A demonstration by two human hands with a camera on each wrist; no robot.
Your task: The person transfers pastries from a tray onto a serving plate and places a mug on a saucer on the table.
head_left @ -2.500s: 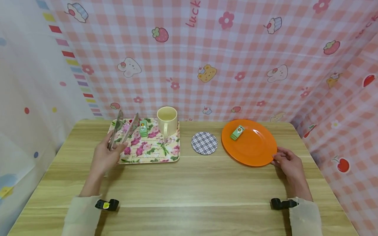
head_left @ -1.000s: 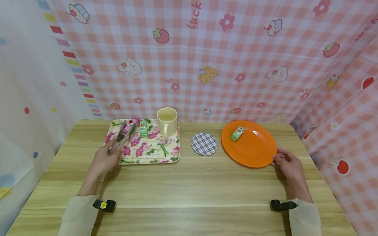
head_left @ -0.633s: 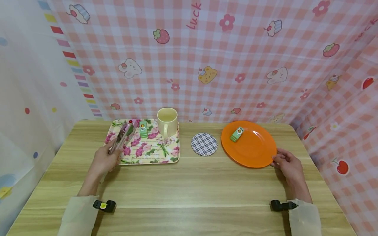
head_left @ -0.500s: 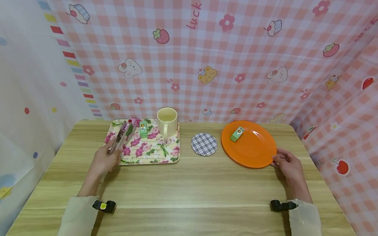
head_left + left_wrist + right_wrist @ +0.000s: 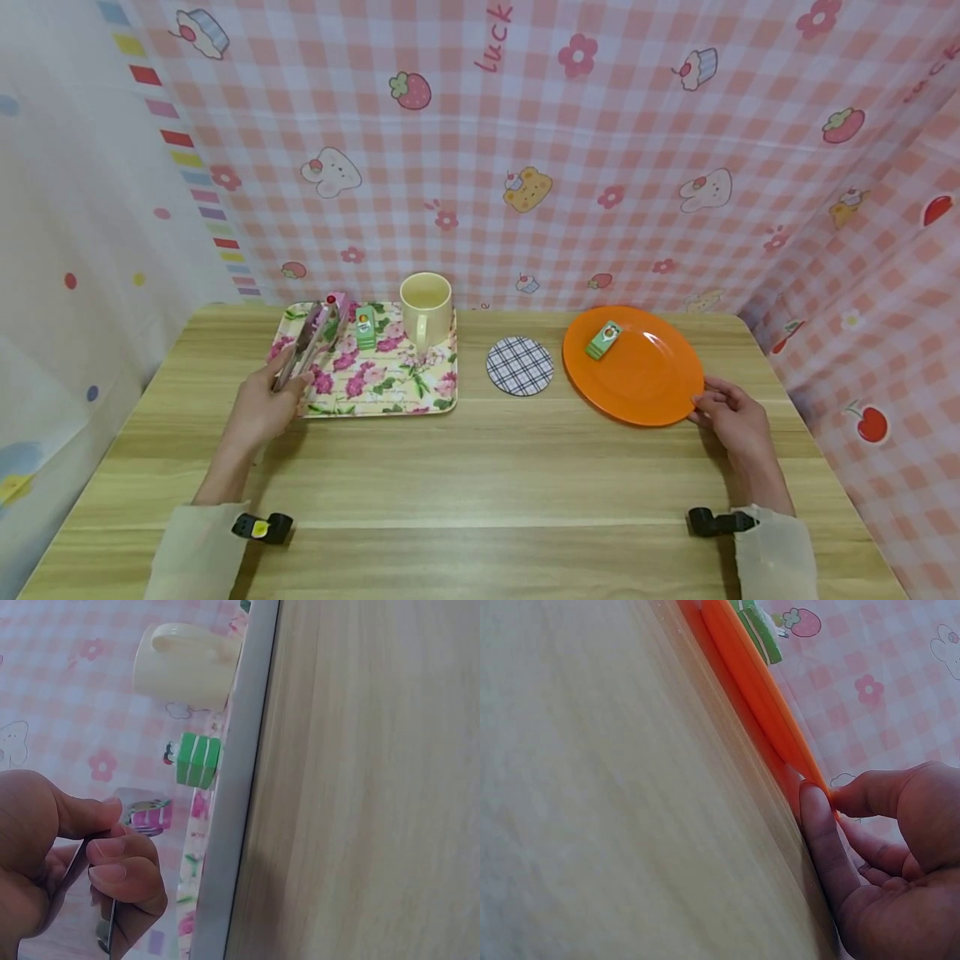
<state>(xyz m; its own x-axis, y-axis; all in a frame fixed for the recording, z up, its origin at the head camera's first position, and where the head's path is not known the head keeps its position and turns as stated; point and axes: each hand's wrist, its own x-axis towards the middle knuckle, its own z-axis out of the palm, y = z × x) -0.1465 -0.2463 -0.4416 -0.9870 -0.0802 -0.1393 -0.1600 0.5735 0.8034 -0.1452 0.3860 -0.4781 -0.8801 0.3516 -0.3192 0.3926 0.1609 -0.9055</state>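
Note:
My left hand [image 5: 262, 406] grips metal tongs [image 5: 303, 342] over the left part of the floral tray [image 5: 397, 398]. Between the tong tips is a small pink toy carton [image 5: 341, 302] with a red dot on top; the left wrist view has this pink carton [image 5: 154, 817] raised off the tray. Beside it, a green toy carton [image 5: 365, 328] stays on the tray. On the right, my right hand [image 5: 738, 417] pinches the rim of an orange plate [image 5: 645, 383], thumb above and a finger below. Another green toy carton [image 5: 603, 340] lies on the plate.
A pale yellow mug [image 5: 425, 308] stands at the tray's back right corner, handle facing me. Between tray and plate lies a round checked coaster [image 5: 520, 366]. Patterned cloth [image 5: 480, 167] hangs right behind the wooden table [image 5: 480, 483].
The spread tongs have come down and narrowed onto the pink carton. In the last half second it has risen a little with them. My right hand and the plate have stayed put.

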